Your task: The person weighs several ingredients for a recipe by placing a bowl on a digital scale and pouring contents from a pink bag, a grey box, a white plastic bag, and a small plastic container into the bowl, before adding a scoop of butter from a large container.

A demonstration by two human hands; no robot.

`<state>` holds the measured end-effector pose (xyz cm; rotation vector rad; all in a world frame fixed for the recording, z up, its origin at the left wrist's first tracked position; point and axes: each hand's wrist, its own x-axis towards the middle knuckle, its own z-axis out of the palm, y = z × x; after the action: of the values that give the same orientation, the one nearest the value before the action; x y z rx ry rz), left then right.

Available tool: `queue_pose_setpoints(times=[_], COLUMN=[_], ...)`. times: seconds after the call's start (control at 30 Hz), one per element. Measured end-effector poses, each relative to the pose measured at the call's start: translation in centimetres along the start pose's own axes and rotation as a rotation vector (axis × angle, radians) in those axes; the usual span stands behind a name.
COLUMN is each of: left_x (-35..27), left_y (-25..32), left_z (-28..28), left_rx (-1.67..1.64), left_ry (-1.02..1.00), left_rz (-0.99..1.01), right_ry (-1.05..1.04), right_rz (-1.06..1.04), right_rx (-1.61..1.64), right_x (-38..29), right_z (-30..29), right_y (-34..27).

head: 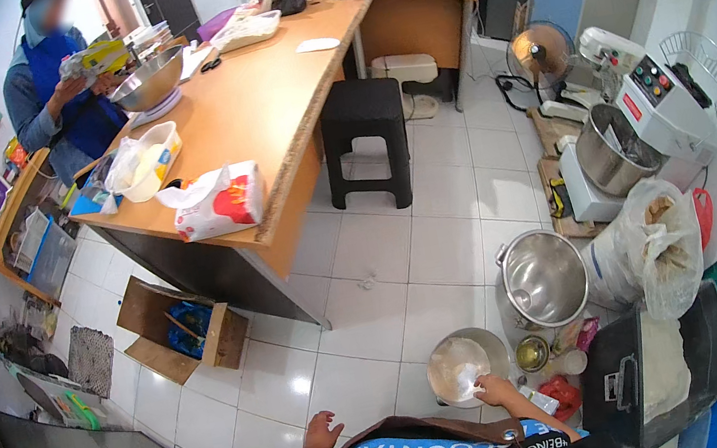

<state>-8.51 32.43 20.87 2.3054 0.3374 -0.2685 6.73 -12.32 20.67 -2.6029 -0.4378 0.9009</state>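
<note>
On the tiled floor before me stands a round steel bowl [500, 348] with pale flour-like powder [458, 357] and a whiter patch in it. My right hand [495, 390] is at the bowl's near rim, over the white patch; whether its fingers hold anything cannot be told. Left of the bowl, my left hand [323, 433] hovers above the tiles, fingers apart, holding nothing. Just right of the bowl are a small metal bowl of yellowish liquid [532, 353], a plastic cup [573, 362] and a red plastic bag [562, 397]. A large steel pot [545, 277] stands behind them.
At right are a dark tub [702, 336] with a pale slab, a bagged sack [664, 242] and a stand mixer [653, 100]. A wooden table [277, 87], a black stool [360, 108] and an open cardboard box [227, 333] lie ahead. A person [60, 82] holds a packet over a steel bowl.
</note>
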Motion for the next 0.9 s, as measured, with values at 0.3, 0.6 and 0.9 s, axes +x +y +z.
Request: queue_pose_setpoints(times=[0.3, 0.6, 0.9], left_x=[-0.2, -2.4, 2.6], left_y=[-4.9, -13.3, -8.6], left_z=[-1.9, -0.8, 2.2], left_rx=[-0.171, 0.122, 0.118], left_ry=[-0.110, -0.219, -0.323], left_rz=[-0.135, -0.138, 0.018], right_ry=[-0.006, 0.095, 1.120], right_rz=[-0.015, 0.124, 0.620], right_rx=[-0.152, -0.002, -0.030], right_x=[5.6, 4.6, -14.5], right_z=[-2.0, 0.2, -9.8], right_y=[-6.1, -2.6, 12.7])
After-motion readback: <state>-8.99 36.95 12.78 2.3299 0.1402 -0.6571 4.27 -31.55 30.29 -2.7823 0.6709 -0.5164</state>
